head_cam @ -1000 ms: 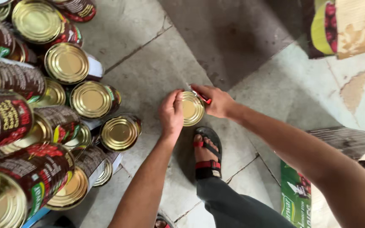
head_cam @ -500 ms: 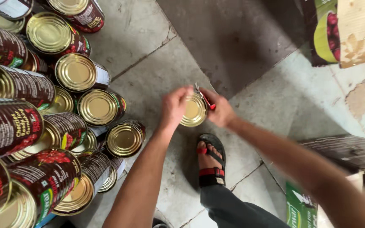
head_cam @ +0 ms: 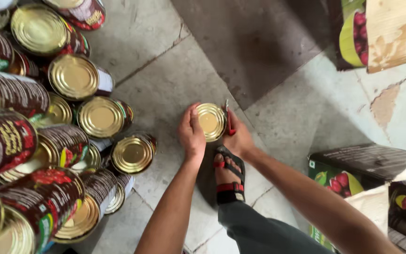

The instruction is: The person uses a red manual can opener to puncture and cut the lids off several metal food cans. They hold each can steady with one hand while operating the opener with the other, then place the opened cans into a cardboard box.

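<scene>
A tin can with a gold lid [head_cam: 210, 121] stands upright on the concrete floor just ahead of my sandalled foot [head_cam: 229, 175]. My left hand [head_cam: 191, 134] grips the can's left side. My right hand [head_cam: 238, 136] presses against its right side and holds a small red-handled tool [head_cam: 229, 121] whose metal tip sits at the lid's rim.
Several stacked cans with gold lids and dark red labels [head_cam: 48, 136] fill the left side. Cardboard boxes printed with fruit stand at the top right [head_cam: 377, 33] and lower right [head_cam: 353, 174]. Cracked concrete floor [head_cam: 165, 80] lies between them.
The view has shifted, so the can and both hands sit slightly lower in frame. Both hands stay on the can, the red tool still at its rim.
</scene>
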The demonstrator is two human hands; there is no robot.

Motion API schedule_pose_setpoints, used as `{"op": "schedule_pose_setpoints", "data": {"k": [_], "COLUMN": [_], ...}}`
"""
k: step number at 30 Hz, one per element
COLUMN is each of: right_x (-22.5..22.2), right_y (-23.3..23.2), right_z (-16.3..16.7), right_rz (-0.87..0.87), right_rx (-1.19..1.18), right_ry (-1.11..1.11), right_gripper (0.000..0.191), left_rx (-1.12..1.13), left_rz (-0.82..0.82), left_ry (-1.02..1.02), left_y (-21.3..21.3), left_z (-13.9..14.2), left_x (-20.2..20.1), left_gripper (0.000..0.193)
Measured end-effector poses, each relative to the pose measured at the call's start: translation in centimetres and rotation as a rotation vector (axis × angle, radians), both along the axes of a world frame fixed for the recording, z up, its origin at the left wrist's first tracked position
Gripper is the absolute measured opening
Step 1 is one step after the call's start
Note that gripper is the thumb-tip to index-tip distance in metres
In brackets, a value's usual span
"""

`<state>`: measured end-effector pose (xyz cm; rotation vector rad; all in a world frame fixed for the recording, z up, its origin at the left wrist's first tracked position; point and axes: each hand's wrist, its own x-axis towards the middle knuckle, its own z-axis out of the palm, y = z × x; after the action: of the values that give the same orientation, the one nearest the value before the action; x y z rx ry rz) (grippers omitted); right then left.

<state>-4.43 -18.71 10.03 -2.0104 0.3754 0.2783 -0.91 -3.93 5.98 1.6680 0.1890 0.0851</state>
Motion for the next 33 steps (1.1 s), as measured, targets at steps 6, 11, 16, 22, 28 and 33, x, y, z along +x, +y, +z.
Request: {"op": "schedule_pose_setpoints", "data": {"k": [6, 11, 16, 22, 28, 33], "right_x": [1.8, 3.1, 4.8, 6.5, 8.2, 9.3], "right_y": [-0.9, -2.6, -3.1, -3.6, -4.0, -4.1], "right_z": [0.3, 0.3, 0.0, 1.2, 0.8, 0.3], "right_rz": [0.128, 0.254, 0.395, 0.504, 0.662, 0.72], "right_rx": [0.335, -0.16, -0.283, -0.397, -0.292, -0.327], "right_ry": [-0.208, 0.074, 0.052, 0.124, -0.012, -0.111], "right_gripper": [0.077, 0.071, 0.069, 0.063, 0.067, 0.061], "left_rx": [0.028, 0.004, 0.027, -0.003, 0.046, 0.12], "left_rz": [-0.03, -0.1, -0.08, -0.143, -0.178, -0.202], "left_ry": [-0.008, -0.032, -0.032, -0.085, -0.053, -0.065], "left_y": [0.2, 0.6, 1.0, 1.2, 1.6, 1.7], "left_z": [-0.5, -1.1, -0.7, 0.2, 0.7, 0.8], "left_x": [0.2, 0.5, 1.1, 2.0, 2.3, 2.8], "left_gripper": [0.029, 0.027, 0.026, 0.027, 0.027, 0.026]}}
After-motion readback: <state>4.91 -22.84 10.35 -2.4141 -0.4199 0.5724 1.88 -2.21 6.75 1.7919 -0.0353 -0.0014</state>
